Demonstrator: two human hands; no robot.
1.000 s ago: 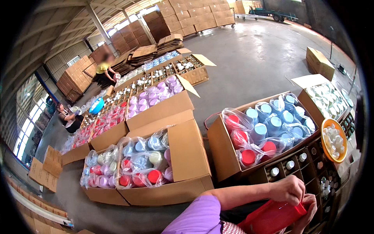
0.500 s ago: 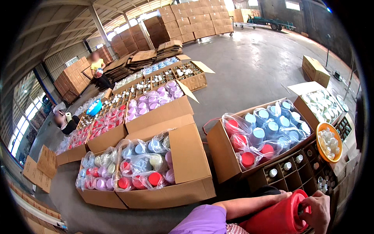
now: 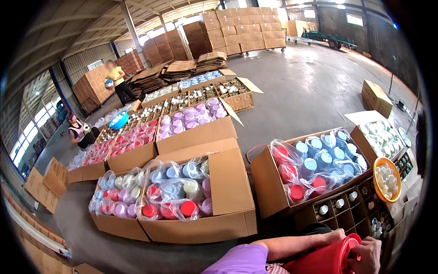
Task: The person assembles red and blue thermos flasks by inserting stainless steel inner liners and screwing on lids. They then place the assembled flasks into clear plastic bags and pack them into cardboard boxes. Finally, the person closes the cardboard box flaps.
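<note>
A red cylindrical casing point(image 3: 325, 258) with a wide flared rim lies across my lap, at the lower right. My left hand point(image 3: 336, 235) curls over its far side near the rim, with the fingers partly hidden. At the rimmed end, my right hand point(image 3: 366, 255) is closed on the casing, its fingers bent over a dark opening; whether they hold anything small there is hidden. Just beyond my hands stands a divided carton point(image 3: 340, 211) with white-capped pieces in some cells. An orange bowl point(image 3: 377, 182) of clear, whitish pieces sits at its right.
Open cartons with bagged blue and red containers point(image 3: 325, 160) stand ahead. Another carton point(image 3: 196, 228) holds mixed colours at left. Farther off are more filled cartons, a blue basin point(image 3: 118, 120), and two people, one standing point(image 3: 119, 82), one sitting point(image 3: 82, 132). Stacked boxes point(image 3: 246, 29) line the back.
My view has shifted a little, so the scene sits farther right and the casing lower. Both hands stay on the casing. The standing person in yellow is more upright.
</note>
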